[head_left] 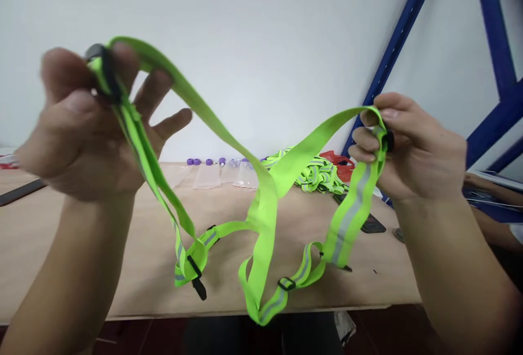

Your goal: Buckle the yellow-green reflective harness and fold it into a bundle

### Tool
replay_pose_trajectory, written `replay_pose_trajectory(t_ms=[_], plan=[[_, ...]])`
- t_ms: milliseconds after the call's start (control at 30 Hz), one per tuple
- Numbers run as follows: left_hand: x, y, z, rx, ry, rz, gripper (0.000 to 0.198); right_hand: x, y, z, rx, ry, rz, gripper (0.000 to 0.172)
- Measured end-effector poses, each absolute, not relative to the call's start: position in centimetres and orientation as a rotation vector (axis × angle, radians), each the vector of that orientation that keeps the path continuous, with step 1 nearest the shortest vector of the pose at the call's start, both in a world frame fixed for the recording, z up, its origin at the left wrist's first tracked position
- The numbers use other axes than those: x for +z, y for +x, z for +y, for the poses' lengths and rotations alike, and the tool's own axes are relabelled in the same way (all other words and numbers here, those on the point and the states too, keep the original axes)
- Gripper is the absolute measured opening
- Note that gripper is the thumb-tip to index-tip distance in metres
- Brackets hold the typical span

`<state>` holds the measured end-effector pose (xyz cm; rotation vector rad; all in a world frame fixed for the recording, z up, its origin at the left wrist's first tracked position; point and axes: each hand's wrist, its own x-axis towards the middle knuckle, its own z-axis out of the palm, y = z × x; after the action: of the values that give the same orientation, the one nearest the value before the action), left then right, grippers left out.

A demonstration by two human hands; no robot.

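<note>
I hold a neon-green reflective strap harness (265,202) stretched up in the air between both hands. My left hand (85,126) pinches one shoulder loop near a black buckle at the upper left; it is blurred. My right hand (404,148) grips the other loop at a black buckle on the right, where a grey reflective stripe runs down the strap. The straps meet in the middle and hang down over the wooden table (122,268), with black sliders near the bottom loops.
A pile of more green harnesses (318,172) and a red bag (341,160) lie at the far table edge, with clear plastic bags (208,176) and small purple pieces (196,161). A dark phone (371,224) lies on the right. Blue metal shelving (490,72) stands right.
</note>
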<state>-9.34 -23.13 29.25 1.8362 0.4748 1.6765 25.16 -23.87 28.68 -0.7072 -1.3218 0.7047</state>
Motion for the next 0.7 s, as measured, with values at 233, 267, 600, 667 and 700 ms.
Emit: replay_pose_trajectory(t_ms=[233, 267, 600, 667, 700], plan=[[27.2, -4.5, -15.8, 1.655, 1.537, 0.242, 0.015, 24.4, 23.5, -13.3, 0.624, -0.845, -1.247, 0.026], [26.0, -4.6, -13.9, 1.633, 1.527, 0.319, 0.018, 23.1, 23.3, -11.6, 0.611, -0.910, -1.271, 0.027], [11.4, -7.4, -1.9, 1.311, 1.460, 1.117, 0.044, 11.9, 23.9, -1.1, 0.557, -1.366, -1.338, 0.015], [9.6, -7.6, -0.9, 1.220, 1.508, 1.288, 0.048, 10.4, 23.9, 0.2, 0.586, -1.418, -1.325, 0.020], [8.9, -7.8, -0.5, 1.181, 1.524, 1.347, 0.050, 9.7, 23.8, 0.7, 0.605, -1.431, -1.328, 0.023]])
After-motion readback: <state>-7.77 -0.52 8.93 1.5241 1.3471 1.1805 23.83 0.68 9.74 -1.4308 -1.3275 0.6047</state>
